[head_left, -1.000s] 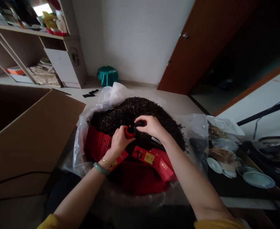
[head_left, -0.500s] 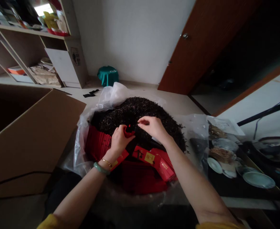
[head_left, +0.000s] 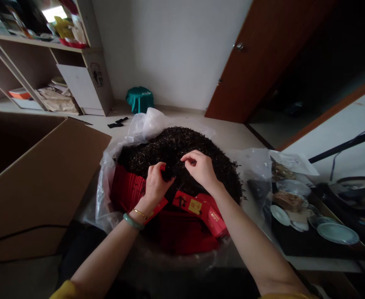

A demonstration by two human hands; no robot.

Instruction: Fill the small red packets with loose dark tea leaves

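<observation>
A big heap of dark, dry, twisted leaves that look like loose tea fills the back of a container lined with clear plastic. My left hand, with a jade bangle and a gold bracelet at the wrist, curls around a small red packet. Most of that packet is hidden by fingers, and its mouth looks dark. Just to the right, over the leaves, my right hand has its fingertips pinched together; what they hold is too small to tell. Red packets with gold labels lie nearer me, beside a row of red packets.
An open cardboard box stands at the left. On the right, a dark tray bears a pale lid-like dish and other small dishes. A teal-covered bin sits by the wall, near a brown door.
The red packet has turned in my left hand, so less red shows and the thumb has shifted down slightly. My right hand has moved a little, still pinched.
</observation>
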